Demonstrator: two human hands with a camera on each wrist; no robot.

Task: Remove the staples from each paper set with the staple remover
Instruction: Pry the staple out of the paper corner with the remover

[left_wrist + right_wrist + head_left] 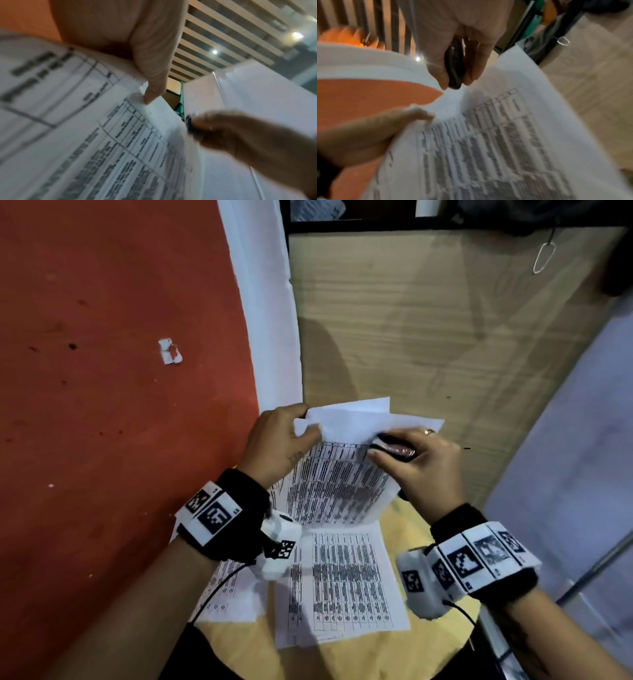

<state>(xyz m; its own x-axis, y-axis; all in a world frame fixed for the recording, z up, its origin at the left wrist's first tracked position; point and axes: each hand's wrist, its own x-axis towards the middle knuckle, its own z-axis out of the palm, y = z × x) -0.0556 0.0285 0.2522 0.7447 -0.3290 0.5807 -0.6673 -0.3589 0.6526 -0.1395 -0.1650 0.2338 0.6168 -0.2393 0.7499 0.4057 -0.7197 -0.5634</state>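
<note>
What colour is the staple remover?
Black; the staple remover shows best in the right wrist view, gripped by the right hand.

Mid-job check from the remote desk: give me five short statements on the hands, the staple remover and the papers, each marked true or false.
1. The right hand holds the staple remover. True.
2. The left hand rests flat on the table. False: it pinches the top corner of the lifted paper set.
3. The staple remover lies on the loose printed sheets. False: it is in the right hand, up at the lifted set's top edge.
4. More printed sheets lie on the yellow table below the lifted set. True.
5. A ring shows on the left hand. False: it is on the right hand.
</note>
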